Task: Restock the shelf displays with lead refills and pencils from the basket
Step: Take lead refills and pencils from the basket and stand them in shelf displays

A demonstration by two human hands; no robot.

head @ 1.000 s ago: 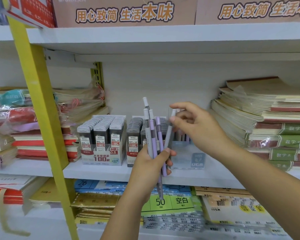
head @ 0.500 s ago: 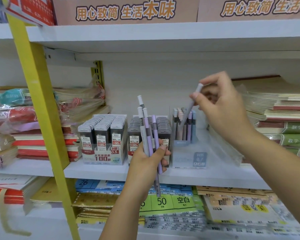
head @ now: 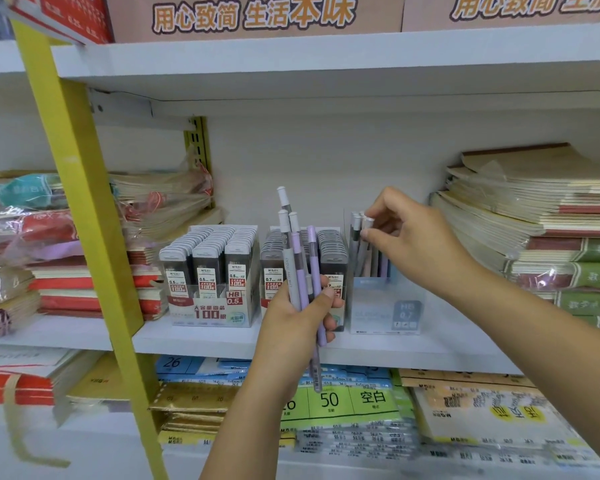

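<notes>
Pencils [head: 299,266], a bundle of grey and lilac ones, stand upright in the left hand [head: 288,327]. Its fingers and thumb are wrapped round their lower halves, in front of the shelf board [head: 205,337]. Their white caps rise above the fist and one tip hangs below it. Just beyond, to the right, the right hand [head: 413,244] pinches the white cap of a single pencil [head: 368,223] between thumb and forefinger, the other fingers loosely curled. That pencil stands among others in the clear display box [head: 385,306] on the shelf. Left of the box sit two trays of lead refill cases [head: 210,258]. Stacked notebooks [head: 551,216] flank them further back.
</notes>
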